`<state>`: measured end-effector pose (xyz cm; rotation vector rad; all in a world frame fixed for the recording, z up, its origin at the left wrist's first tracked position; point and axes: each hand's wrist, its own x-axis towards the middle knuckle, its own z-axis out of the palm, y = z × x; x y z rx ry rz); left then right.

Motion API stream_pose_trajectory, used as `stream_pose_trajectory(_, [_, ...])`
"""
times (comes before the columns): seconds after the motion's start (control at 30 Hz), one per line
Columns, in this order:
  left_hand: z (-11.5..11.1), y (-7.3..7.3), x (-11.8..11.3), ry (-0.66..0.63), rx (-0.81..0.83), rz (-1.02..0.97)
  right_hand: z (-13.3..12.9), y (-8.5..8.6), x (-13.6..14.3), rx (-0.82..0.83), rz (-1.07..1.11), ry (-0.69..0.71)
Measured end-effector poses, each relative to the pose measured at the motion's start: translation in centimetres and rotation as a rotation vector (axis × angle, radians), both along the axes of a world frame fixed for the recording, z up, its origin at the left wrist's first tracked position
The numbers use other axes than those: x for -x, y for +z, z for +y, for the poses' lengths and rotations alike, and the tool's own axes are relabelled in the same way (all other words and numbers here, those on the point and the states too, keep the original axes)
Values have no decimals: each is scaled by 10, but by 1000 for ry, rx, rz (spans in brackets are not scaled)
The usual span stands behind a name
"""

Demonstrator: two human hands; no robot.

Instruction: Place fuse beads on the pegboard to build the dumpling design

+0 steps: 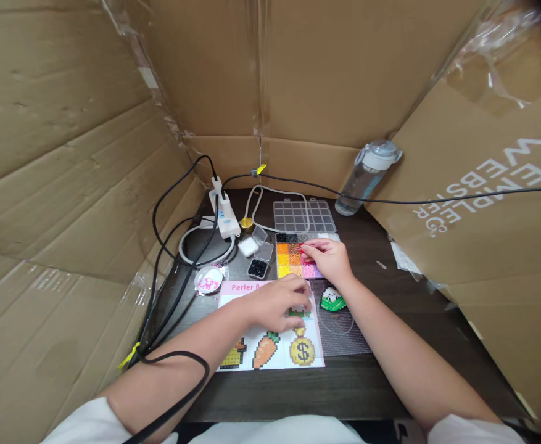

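My right hand (pixel 329 260) is over the compartment box of coloured beads (pixel 283 259), closed in a pinch on thin pinkish tweezers (pixel 319 245), whose tips are near the red and pink beads. My left hand (pixel 279 305) rests on the printed pattern sheet (pixel 247 324), fingers curled but apart, with nothing seen in them. To its right is a clear pegboard (pixel 344 339). On the pegboard, partly beside my right forearm, sits a green, white and black bead piece (pixel 333 300). My left hand hides part of the sheet.
Small boxes of black beads (pixel 258 267) and white beads (pixel 248 246) stand left of the bead box, near a dish of pink beads (pixel 208 280). A power strip (pixel 224 214), black cables and a water bottle (pixel 367 179) are farther back. Cardboard walls (pixel 298 80) surround the table.
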<state>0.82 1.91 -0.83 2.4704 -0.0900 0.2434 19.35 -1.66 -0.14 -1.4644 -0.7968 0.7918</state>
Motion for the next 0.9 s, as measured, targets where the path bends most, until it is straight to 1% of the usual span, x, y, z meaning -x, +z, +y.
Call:
stream_pose_trajectory(0.23, [0, -2, 0, -1, 13, -9, 1, 1, 0, 1, 3, 19])
stream_pose_trajectory(0.63, [0, 1, 0, -4, -25, 13, 2, 0, 1, 12, 17, 42])
stream_pose_trajectory(0.9, [-1, 6, -1, -5, -20, 25, 3, 1, 1, 5, 13, 39])
